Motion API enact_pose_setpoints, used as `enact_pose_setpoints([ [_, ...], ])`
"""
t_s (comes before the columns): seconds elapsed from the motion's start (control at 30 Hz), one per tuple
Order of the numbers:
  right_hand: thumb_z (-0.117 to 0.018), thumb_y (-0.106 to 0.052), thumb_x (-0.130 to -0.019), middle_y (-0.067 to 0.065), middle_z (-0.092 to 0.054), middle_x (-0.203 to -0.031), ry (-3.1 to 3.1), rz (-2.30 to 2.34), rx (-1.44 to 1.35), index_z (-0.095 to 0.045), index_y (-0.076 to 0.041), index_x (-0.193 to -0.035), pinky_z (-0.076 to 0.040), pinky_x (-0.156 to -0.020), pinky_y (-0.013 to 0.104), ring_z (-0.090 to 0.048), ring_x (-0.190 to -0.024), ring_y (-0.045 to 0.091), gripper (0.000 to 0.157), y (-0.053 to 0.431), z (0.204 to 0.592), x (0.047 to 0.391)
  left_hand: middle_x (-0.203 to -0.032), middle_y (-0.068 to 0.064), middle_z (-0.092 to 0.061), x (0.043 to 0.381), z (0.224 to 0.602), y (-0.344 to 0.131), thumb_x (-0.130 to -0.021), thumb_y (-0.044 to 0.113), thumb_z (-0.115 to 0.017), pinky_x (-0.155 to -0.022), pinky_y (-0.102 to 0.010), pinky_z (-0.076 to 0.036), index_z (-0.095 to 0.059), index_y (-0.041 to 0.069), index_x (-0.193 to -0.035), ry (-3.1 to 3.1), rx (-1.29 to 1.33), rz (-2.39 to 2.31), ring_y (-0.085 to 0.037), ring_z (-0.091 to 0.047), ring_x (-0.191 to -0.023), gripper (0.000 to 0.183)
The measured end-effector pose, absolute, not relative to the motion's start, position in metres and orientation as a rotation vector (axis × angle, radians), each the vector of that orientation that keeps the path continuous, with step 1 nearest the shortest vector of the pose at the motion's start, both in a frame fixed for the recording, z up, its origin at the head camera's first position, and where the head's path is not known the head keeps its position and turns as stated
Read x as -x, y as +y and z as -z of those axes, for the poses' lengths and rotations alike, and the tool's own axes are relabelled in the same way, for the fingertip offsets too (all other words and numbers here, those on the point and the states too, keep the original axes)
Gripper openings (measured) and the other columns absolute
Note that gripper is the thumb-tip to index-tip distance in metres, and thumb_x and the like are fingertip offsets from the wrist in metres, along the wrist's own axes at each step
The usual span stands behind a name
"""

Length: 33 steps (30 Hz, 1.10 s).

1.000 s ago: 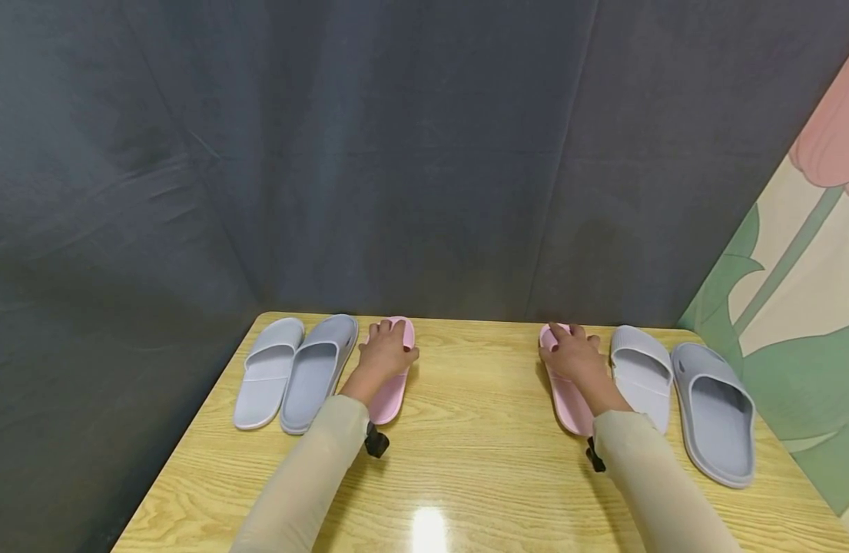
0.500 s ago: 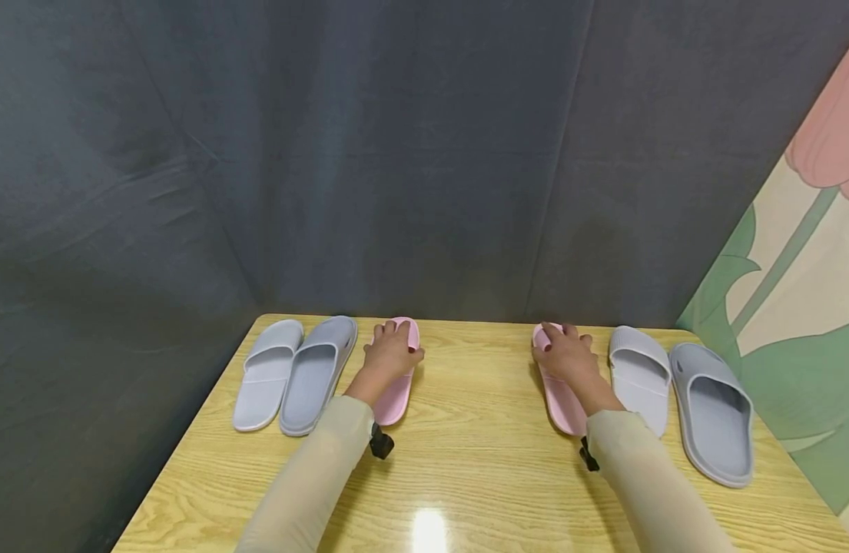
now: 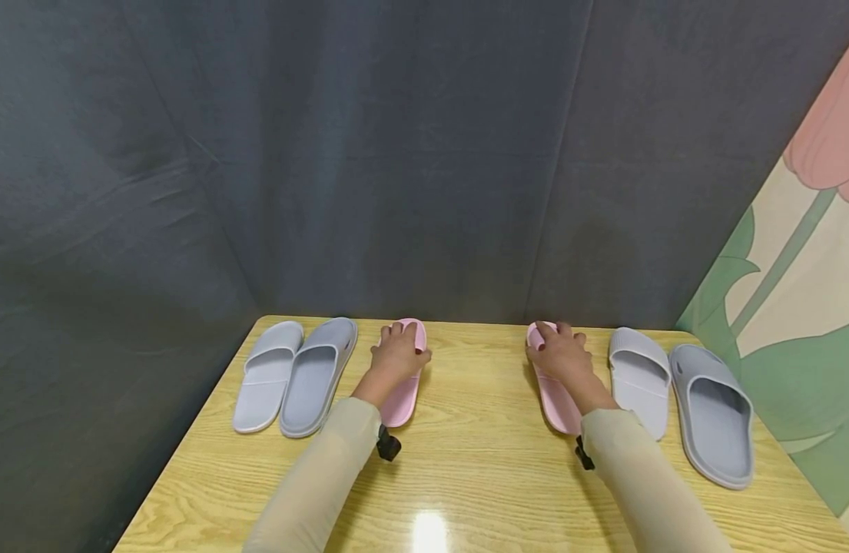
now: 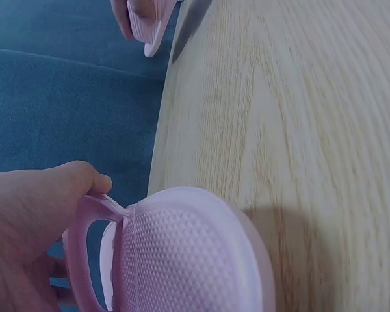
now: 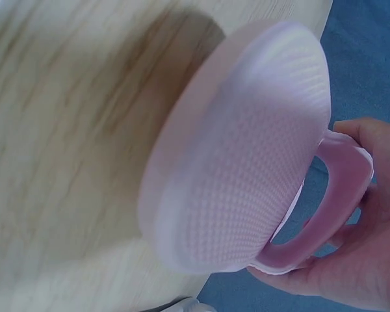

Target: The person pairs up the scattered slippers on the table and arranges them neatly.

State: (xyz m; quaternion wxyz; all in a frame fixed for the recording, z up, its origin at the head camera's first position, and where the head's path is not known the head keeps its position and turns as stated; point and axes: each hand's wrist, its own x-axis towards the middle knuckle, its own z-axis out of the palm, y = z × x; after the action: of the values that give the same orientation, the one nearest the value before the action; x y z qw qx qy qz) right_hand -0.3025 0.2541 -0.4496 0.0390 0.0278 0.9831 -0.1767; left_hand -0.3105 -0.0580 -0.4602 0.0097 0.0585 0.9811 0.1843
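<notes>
In the head view, my left hand [image 3: 396,355] grips the strap of a pink slipper [image 3: 401,402] toward the back of the wooden table. My right hand [image 3: 561,356] holds the matching pink slipper [image 3: 559,407] the same way, farther right. Both toes point to the back edge. Up close in the left wrist view, thumb and fingers clasp the strap from both sides, and the dimpled footbed [image 4: 188,253] shows. The right wrist view has the right-hand fingers around the other strap [image 5: 341,195], with a shadow on the wood beside the sole.
Left of the left hand lie a pale slipper [image 3: 263,384] and a grey-blue slipper [image 3: 316,380]. Right of the right hand are a whitish slipper [image 3: 640,376] and a larger grey slipper [image 3: 716,415]. A dark curtain [image 3: 424,169] hangs behind the table [image 3: 479,461].
Both hands have shifted inward with their pink slippers, the left one to the right and the right one to the left, narrowing the gap. The other slippers stay in place.
</notes>
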Motion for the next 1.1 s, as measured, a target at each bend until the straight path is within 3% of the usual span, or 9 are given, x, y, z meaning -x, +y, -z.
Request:
enact_pose_setpoints([
  [1.1,-0.050,-0.036,-0.099,0.029,-0.021,-0.159,3.009,0.589,-0.047,-0.033,-0.012,-0.158,-0.036,-0.098,0.075,-0.024,-0.137,0.058,0.066,0.231,0.447,0.303,-0.154,-0.016,-0.039,0.310,0.459,-0.034,-0.096,0.047,-0.064,-0.104,-0.069,-0.036,-0.039,0.014,-0.155,3.031,-0.223,-0.601,-0.038,-0.033,-0.140,0.072],
])
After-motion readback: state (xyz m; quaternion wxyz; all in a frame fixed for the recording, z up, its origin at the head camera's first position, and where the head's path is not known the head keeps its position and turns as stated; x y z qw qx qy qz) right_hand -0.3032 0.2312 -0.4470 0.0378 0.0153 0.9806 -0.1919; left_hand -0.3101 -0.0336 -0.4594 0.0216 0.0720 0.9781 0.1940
